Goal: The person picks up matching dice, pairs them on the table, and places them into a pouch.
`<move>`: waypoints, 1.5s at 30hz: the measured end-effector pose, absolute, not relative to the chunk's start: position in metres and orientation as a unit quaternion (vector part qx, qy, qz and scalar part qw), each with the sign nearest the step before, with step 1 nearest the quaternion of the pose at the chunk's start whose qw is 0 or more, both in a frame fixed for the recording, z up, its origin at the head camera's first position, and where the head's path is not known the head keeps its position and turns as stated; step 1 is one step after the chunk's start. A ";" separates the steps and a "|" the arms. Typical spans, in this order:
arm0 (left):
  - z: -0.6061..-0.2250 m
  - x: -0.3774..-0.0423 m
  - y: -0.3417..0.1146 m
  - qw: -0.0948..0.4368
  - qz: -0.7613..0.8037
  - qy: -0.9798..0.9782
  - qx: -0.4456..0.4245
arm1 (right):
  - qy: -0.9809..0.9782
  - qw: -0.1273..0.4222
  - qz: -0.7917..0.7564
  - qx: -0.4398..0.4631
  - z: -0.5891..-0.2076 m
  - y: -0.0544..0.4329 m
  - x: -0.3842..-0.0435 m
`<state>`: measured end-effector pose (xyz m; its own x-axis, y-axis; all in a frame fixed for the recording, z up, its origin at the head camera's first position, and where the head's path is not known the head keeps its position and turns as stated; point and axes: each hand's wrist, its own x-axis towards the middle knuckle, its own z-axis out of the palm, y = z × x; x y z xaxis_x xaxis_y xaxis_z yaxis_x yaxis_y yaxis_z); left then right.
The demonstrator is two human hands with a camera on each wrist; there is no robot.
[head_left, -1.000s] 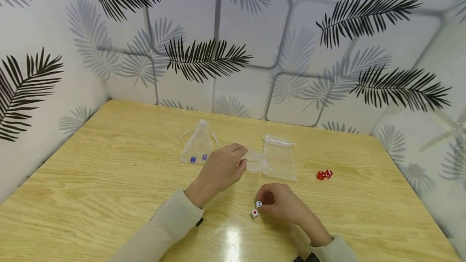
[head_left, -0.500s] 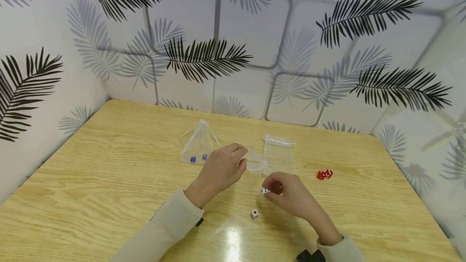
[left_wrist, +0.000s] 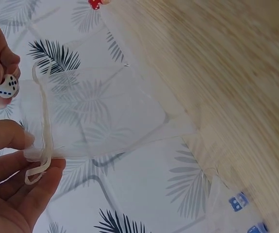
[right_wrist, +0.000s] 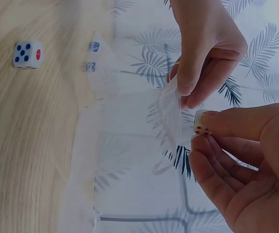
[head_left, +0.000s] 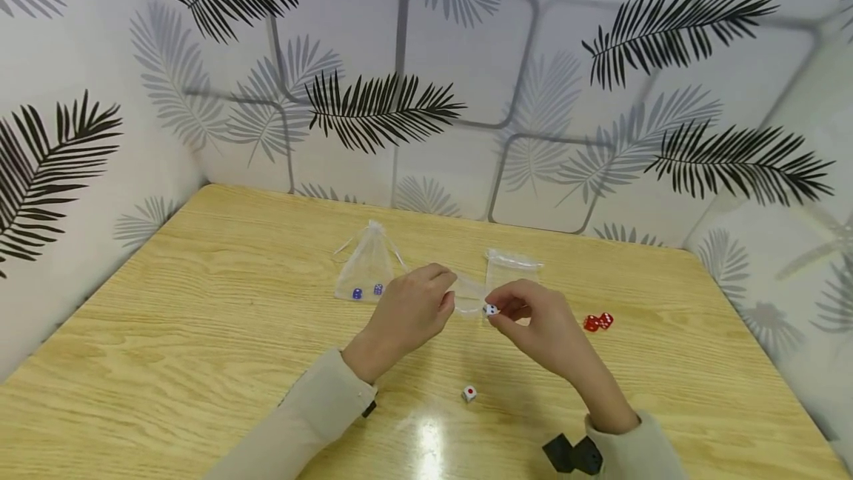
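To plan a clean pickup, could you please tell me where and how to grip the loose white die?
Pinch the loose white die by opposite side faces, probably from above and right: it is a cube resting flat, and the left sleeve lies to its left.

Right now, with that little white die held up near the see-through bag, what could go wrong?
The white die might slip, as the right hand pinches it in the air between its fingers. It could also miss the opening: the left hand grips the thin bag by its mouth end, and the die is outside. Finally, a sleeve might knock the loose second die lying between the forearms.
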<state>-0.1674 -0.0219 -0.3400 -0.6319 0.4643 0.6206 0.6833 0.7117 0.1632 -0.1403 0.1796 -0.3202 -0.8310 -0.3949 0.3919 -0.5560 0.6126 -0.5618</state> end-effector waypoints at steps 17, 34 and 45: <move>-0.342 -0.162 -0.015 0.247 -0.242 -0.880 -0.325 | -0.900 0.176 0.323 0.236 -0.326 0.164 -0.155; -0.338 -0.160 -0.015 0.251 -0.244 -0.876 -0.331 | -0.928 0.170 0.249 0.221 -0.328 0.158 -0.153; -0.341 -0.165 -0.021 0.253 -0.246 -0.881 -0.314 | -0.921 0.176 0.265 0.225 -0.326 0.156 -0.152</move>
